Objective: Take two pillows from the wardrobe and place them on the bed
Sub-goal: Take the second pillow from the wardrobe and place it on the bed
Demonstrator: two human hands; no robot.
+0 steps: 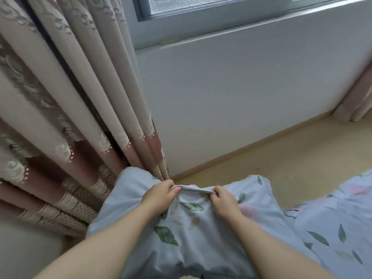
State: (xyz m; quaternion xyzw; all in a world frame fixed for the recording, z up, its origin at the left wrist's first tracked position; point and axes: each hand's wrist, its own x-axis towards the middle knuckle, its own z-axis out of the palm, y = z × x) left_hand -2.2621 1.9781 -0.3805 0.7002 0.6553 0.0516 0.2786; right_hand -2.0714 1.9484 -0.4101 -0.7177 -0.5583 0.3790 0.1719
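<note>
A pale blue pillow (181, 234) printed with green leaves and pink flowers fills the lower middle of the head view. My left hand (161, 193) and my right hand (223, 200) both pinch a fold of its top edge, a short strip of fabric stretched between them. The pillow's far corner presses against the curtain. To the right lies bedding (332, 224) in the same leaf print. I cannot tell whether it is a sheet or a second pillow. No wardrobe is in view.
A long patterned curtain (60, 117) in cream and dusty pink hangs at the left down to the floor. A white wall (241, 93) under a window sill runs across the back. Yellowish floor (291, 154) lies beyond the pillow, another curtain (356, 101) at far right.
</note>
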